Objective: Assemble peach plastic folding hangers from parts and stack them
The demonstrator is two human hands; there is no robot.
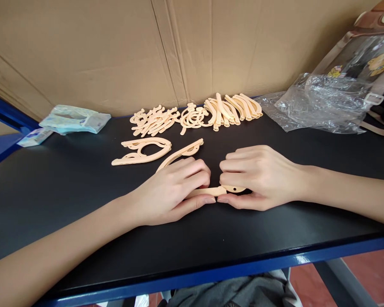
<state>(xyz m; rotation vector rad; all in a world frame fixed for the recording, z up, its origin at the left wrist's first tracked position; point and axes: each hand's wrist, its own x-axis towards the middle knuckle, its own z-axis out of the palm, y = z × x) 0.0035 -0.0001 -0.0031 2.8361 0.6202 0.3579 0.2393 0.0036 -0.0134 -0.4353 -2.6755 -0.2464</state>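
Both of my hands are closed on a cream plastic folding-hanger part (208, 192) just above the black table. My left hand (176, 187) grips its left stretch between thumb and bent fingers. At the other end, my right hand (259, 177) pinches a narrow piece with a small hole (233, 188) that meets the first part. Fingers cover much of both. Behind my left hand lies a curved hanger arm (182, 152), partly hidden by it. Farther left rests a folded hanger (144, 160) with a round opening in its middle.
Along the back lie piles of cream slim pieces (156, 121), hooks (195, 116) and curved arms (235, 111). Tissue packs (75, 119) sit at left. Crumpled clear plastic (320, 102) and a transparent bag (348, 55) stand at right. Cardboard (115, 51) walls the back; a blue edge (211, 273) runs in front.
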